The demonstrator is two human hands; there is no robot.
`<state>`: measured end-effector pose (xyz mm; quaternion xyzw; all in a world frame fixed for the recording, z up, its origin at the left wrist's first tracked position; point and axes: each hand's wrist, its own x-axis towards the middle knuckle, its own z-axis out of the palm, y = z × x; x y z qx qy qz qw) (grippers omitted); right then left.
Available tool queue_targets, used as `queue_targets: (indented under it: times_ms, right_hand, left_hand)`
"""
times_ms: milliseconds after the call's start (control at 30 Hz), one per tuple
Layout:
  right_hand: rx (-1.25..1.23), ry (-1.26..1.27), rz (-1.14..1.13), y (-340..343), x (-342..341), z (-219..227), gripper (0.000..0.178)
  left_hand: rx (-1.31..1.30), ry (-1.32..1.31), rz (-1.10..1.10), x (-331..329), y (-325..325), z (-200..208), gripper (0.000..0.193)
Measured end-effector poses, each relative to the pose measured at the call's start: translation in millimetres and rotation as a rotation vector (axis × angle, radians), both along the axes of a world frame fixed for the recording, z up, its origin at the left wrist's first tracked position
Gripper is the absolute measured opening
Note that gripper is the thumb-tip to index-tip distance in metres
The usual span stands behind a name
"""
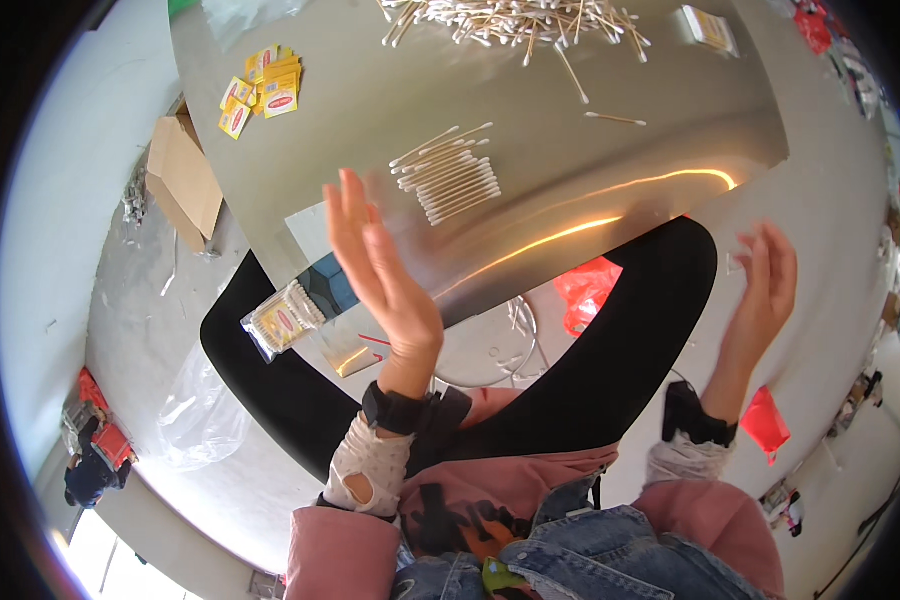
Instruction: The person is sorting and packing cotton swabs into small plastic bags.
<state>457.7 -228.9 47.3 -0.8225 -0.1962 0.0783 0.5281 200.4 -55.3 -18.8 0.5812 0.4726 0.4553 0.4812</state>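
Note:
My left hand point(388, 285) is raised by the near edge of the metal table, fingers stretched upward and holding nothing. Just beyond it on the tabletop lies a neat row of cotton swabs point(448, 180). My right hand point(765, 280) hangs in the air off the table's right side, beyond my knee. Its fingers are loosely extended, with nothing visible in them. Left of my left hand, a clear bag of cotton swabs point(284, 318) with a yellow label rests at the table edge above my thigh. A large heap of loose cotton swabs point(515, 18) covers the far middle.
Yellow printed cards point(262, 88) lie in a small pile at the far left. A small packet point(710, 30) sits at the far right corner. Two loose swabs point(616, 119) lie near the heap. On the floor are a cardboard box point(185, 175) and a red bag point(586, 292).

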Motion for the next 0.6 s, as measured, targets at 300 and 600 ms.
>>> queue_targets:
  times_ms: [300,600]
  right_hand:
    - [0.463,0.368,0.436,176.2,-95.0,-89.8,0.045]
    - [0.437,0.369,0.640,185.2,-107.4,-88.8,0.059]
  left_hand:
    - [-0.138,-0.397,0.158,32.4,27.4,-16.4,0.063]
    - [-0.151,-0.398,0.121,39.3,24.7,-11.7,0.064]
